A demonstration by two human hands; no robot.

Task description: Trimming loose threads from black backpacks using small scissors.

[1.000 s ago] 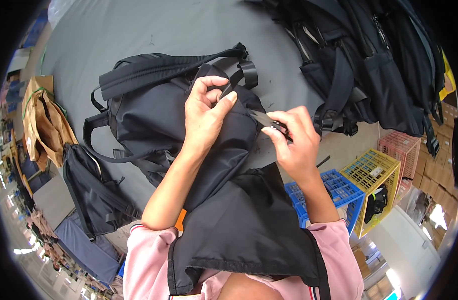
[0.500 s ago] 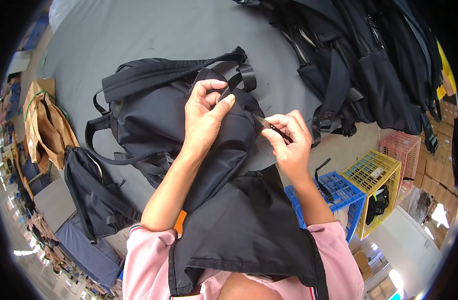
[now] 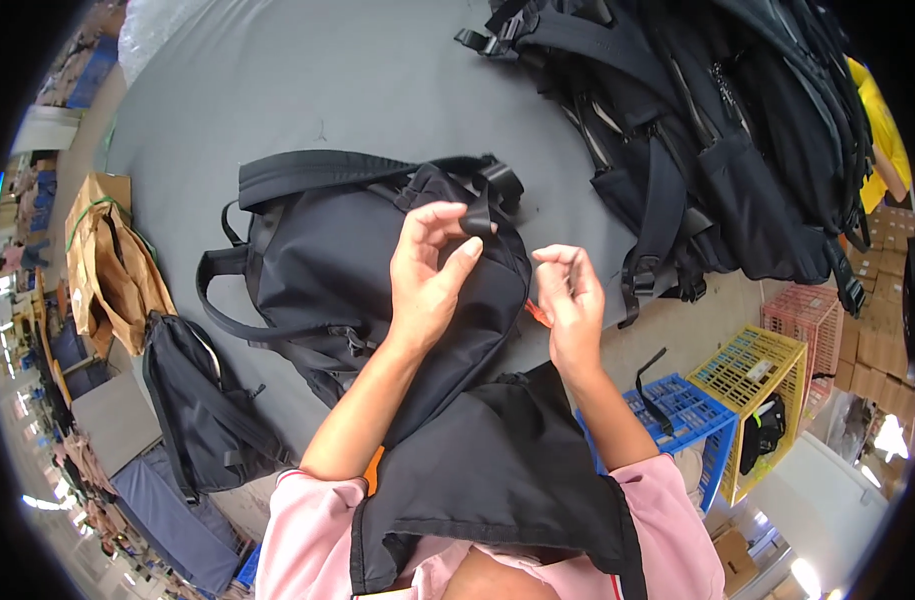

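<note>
A black backpack (image 3: pixel 347 255) lies on its side on the grey-covered table in front of me. My left hand (image 3: pixel 424 285) is over its right end, fingers curled at a loose black webbing strap (image 3: pixel 480 208) that stands up from the bag. The thumb sits a little apart from the index finger, just below the strap. Right of the bag's edge, my right hand (image 3: pixel 574 305) is closed, its fingers bent inward and somewhat blurred. A small orange thing (image 3: pixel 537 315) shows beside its palm; its kind is hidden. The small dark pointed tool is out of sight.
Several black backpacks (image 3: pixel 727 150) are heaped at the far right of the grey table (image 3: pixel 307 100). A brown paper bag (image 3: pixel 112 265) and another black bag (image 3: pixel 202 400) lie at left. Blue (image 3: pixel 722 420), yellow (image 3: pixel 747 365) and pink crates (image 3: pixel 807 310) stand at right.
The pointed tool no longer shows in my right hand, and an orange thing has appeared beside it. My left hand stays at the strap. The whole view has shifted, with the table lower in it.
</note>
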